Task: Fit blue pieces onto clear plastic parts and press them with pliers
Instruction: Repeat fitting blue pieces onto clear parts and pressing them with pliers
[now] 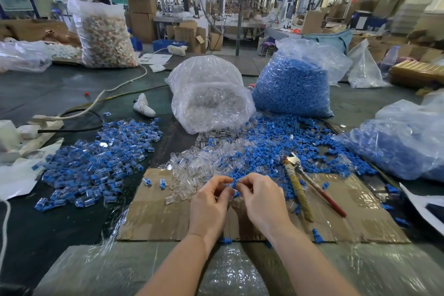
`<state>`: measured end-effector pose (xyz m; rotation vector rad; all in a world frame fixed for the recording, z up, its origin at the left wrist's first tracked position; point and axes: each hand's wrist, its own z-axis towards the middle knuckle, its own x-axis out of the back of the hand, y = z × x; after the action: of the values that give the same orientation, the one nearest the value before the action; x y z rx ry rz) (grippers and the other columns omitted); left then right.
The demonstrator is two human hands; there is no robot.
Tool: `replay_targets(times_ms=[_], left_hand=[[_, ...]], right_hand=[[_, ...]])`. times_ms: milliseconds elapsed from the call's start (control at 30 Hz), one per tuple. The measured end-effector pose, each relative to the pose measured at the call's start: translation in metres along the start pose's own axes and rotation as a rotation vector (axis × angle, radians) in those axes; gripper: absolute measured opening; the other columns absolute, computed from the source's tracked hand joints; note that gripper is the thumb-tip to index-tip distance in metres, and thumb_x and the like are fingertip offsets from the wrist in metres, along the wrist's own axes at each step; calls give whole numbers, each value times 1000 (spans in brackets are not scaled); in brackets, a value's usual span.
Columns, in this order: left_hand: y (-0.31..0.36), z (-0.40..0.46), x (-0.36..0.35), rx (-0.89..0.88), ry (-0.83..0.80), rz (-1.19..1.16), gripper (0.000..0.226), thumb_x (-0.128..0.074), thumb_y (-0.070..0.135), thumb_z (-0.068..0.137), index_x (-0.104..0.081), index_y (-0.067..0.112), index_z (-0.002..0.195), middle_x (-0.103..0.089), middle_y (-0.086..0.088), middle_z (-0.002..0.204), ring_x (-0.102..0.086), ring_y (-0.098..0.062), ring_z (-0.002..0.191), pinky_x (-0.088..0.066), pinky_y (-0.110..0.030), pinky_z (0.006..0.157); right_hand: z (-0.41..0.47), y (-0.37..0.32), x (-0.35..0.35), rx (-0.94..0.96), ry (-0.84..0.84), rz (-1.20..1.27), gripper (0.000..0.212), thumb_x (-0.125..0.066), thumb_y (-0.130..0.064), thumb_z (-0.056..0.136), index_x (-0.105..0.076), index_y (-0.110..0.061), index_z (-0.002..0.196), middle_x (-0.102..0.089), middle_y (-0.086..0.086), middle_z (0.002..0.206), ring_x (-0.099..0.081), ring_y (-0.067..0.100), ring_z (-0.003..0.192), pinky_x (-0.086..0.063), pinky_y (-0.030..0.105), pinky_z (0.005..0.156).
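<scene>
Cardboard (153,214) covers the bench; above it the left hand (210,202) pinches a clear plastic part (227,191) while the right hand (262,196) pinches a blue piece (234,185) against it. Best to seat it square before reaching for the pliers (298,182), lying just right.

Pliers (303,182) lie on cardboard (153,218), right of the hands (234,202).

My left hand (208,206) and right hand (262,199) meet in front of me, forearms angled inward, fingers curled, fingertips pinching close together.
</scene>
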<state>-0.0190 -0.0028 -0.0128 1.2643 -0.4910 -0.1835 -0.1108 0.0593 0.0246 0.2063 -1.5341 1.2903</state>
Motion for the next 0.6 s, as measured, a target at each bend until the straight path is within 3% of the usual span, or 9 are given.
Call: replay_targets(times_ms=[167,333,600], left_hand=[[-1,1,0,46,21,-71,19,-66,10,84,-62,29,84,-64,6,74,-58,3,65,-46,-13,63],[-2,2,0,53,21,-75,19,-66,10,84,-62,29,83,-65,6,74,-60,-2,68,-49,-18,66],[1,1,0,67,5,-98,20,-64,6,85,-59,26,85,-66,1,79,-62,-7,74,-48,-12,64]], right_hand=[[-1,-2,0,7,-24,27,13,-51,-28,95,-62,-22,94,-61,-8,88,-56,14,90,-43,41,91],[-4,0,2,66,5,98,7,-61,-24,89,-58,-29,85,-60,-13,86,-54,10,90,-43,40,90],[-3,5,1,161,29,98,16,-66,-20,86,-60,-35,85,-57,-17,86,-52,8,90,-44,38,89]])
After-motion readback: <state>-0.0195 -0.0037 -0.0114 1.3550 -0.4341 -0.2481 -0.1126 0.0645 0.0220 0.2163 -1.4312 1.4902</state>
